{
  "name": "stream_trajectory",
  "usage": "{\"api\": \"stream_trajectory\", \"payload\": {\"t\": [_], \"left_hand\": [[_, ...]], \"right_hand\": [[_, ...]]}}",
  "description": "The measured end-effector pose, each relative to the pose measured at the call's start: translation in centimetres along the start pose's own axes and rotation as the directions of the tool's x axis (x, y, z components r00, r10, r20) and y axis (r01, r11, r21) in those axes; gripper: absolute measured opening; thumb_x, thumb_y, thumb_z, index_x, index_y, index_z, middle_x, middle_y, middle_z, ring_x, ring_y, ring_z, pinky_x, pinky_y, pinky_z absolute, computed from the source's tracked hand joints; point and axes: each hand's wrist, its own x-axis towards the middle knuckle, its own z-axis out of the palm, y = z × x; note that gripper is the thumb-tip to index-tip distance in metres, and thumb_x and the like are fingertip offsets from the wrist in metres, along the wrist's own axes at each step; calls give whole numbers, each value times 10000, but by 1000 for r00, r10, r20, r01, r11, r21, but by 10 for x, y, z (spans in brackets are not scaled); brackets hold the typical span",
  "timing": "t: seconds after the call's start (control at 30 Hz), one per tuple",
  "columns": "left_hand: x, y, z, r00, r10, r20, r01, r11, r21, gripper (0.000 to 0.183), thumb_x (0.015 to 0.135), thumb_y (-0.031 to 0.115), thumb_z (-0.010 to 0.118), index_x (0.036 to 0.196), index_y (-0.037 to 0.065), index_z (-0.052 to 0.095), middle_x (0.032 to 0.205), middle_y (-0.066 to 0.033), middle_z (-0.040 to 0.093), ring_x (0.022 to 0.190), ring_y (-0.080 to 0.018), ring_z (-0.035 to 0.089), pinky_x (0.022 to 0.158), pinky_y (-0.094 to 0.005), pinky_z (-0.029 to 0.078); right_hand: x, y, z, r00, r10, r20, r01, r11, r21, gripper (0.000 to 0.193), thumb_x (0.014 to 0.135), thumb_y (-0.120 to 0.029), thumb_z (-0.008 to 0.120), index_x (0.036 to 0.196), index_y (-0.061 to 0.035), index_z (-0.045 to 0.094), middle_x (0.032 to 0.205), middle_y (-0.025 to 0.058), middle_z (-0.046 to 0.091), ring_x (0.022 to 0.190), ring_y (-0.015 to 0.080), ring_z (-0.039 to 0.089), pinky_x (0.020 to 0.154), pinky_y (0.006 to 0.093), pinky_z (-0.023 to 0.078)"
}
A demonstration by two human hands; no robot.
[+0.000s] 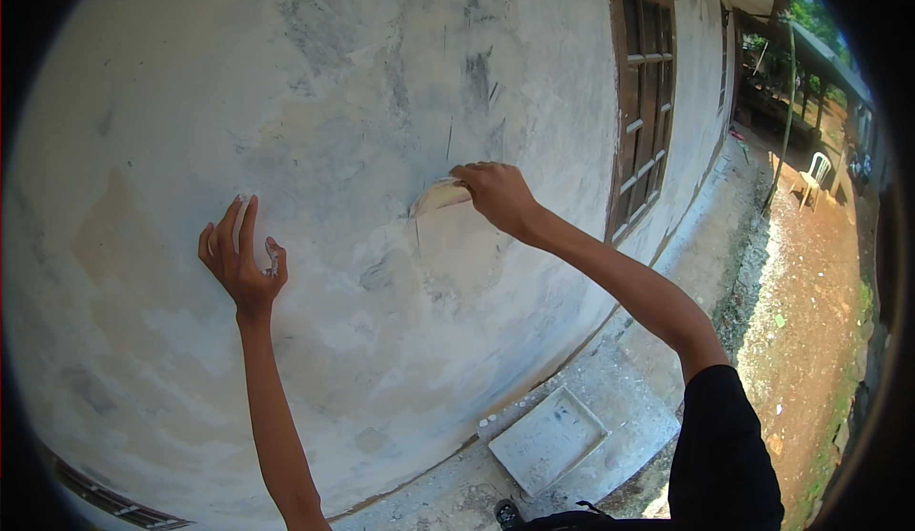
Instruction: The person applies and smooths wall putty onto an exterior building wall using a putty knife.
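My right hand [498,195] is closed around a pale, curved, flat scraper [437,197], its edge against the wall [334,140] in front of me. Patches of white, grey and beige cover this wall, with dark smudges higher up. To the left, my left hand [246,262] is raised at the wall with its fingers spread. White paste coats its fingertips and the inside of its thumb. Whether those fingertips touch the wall, I cannot tell.
A white rectangular tray [534,447] sits on the concrete ledge [629,407] below. A brown-framed window [646,92] is set in the wall to the right. Farther off, a plastic chair [813,176] stands on bare earth beside a slanting pole [787,116].
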Motion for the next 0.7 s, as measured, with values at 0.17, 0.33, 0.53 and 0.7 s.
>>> {"api": "stream_trajectory", "payload": {"t": [0.17,0.33,0.53,0.7], "left_hand": [[1,1,3,1000,-17,23,16,1000,17,539,806,140,564,1343,108,600,1353,-78,590,1231,-222,538,1099,-490,309],[4,-1,-3,1000,-1,-3,1,999,41,554,768,129,575,1320,117,622,1336,-68,598,1166,-208,556,1086,-481,326],[2,5,7,1000,-2,-11,3,999,40,556,770,131,577,1324,119,618,1338,-70,597,1187,-210,550,1087,-481,326],[-1,-4,-3,1000,4,8,-4,998,59,551,772,131,580,1321,121,621,1337,-70,597,1174,-209,552,1089,-478,326]], "right_hand": [[131,29,-108,840,-62,-538,-63,975,-211,183,891,-56,611,1049,-68,704,915,126,730,796,341,692,679,412,555],[102,31,-59,815,-149,-560,29,976,-217,255,871,-11,605,1096,-75,705,991,134,733,888,319,703,735,405,562],[-107,-27,93,993,-98,71,104,992,-78,411,833,-49,603,1235,38,602,1182,208,669,1051,308,660,954,398,517],[-180,-85,95,837,-48,546,-16,993,113,407,860,-28,544,1263,7,590,1124,215,690,1056,328,673,920,405,526]]}}
